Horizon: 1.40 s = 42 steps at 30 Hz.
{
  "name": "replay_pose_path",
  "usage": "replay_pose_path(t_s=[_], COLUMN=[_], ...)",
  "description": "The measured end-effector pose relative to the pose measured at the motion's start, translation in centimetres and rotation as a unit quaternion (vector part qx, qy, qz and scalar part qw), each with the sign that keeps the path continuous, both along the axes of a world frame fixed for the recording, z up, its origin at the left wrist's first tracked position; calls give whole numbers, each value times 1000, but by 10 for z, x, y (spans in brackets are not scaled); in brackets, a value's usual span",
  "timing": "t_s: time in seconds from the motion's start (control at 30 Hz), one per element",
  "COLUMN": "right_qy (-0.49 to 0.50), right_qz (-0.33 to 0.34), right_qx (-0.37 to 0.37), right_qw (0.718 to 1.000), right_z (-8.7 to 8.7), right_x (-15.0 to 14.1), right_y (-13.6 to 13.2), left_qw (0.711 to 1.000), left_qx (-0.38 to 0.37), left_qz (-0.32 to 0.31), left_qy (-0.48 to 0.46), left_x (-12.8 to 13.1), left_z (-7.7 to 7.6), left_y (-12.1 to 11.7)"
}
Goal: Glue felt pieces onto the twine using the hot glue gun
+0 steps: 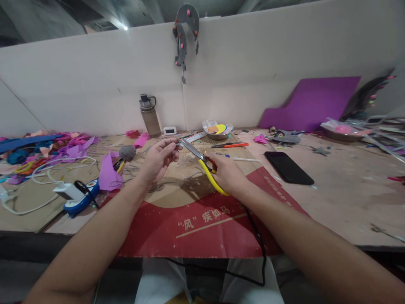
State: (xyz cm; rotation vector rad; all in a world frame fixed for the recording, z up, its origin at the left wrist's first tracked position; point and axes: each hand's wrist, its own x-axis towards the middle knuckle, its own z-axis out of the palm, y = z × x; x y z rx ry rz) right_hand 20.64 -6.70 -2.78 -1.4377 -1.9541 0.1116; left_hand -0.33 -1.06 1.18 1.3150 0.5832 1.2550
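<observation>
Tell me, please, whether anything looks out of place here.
Yes: the black cable loops off the front edge of the red-printed sheet by the pale trousers, dangling where it might snag.

On our table [344, 185] we see a phone [288, 168], which lies flat at the right, and a grey star [321, 150] behind it. In the middle, a red sheet [152, 236] passes over the front. Cardboard [28, 213] lies at the left; at the back stands a bottle [151, 122].
</observation>
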Motion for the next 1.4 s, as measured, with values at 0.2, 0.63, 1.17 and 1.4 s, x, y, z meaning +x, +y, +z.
replay_pose_path(t_s=[0.2, 0.63, 1.17, 1.4], right_qy=[-10, -125, -121, -137], right_qz=[2, -38, -57, -49], right_qx=[7, 17, 9, 16], right_qw=[1000, 991, 991, 989], right_z=[-2, 2, 3, 2], right_x=[1, -3, -3, -3], right_y=[1, -5, -6, -5], left_qw=[997, 989, 995, 996], left_qx=[-17, -51, -53, -43], left_qz=[74, 135, 60, 58], left_qy=[0, -22, -55, -48], left_x=[-5, 0, -2, -2], left_z=[-5, -8, -7, -7], left_y=[7, 8, 8, 8])
